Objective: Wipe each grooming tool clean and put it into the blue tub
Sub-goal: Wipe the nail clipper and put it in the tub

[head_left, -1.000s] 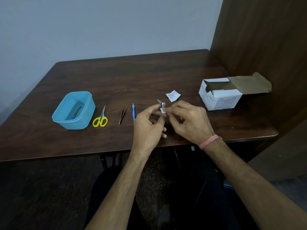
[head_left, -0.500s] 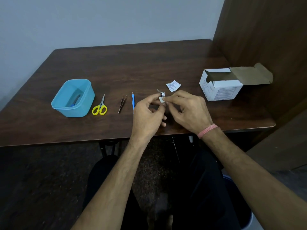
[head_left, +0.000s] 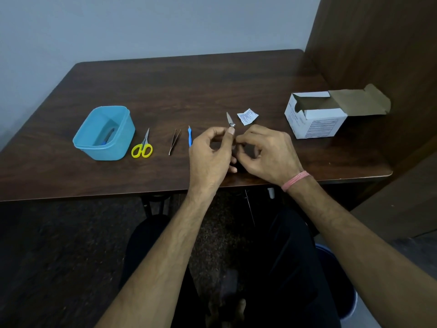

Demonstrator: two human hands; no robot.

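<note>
Inside blue tub (head_left: 104, 147) — one blue-handled tool (head_left: 107, 137)

Tub (head_left: 104, 147) left of scissors (head_left: 143, 146), then tweezers (head_left: 174, 141)

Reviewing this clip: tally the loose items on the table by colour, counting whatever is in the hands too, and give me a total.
Blue: 2 (blue tub, blue-handled tool); something bluish inside the tub is too unclear to count
Yellow: 1 (scissors)
Metal: 2 (tweezers, nail clipper held in the left hand)
White: 2 (torn wipe packet, open box)
Total: 7
</note>
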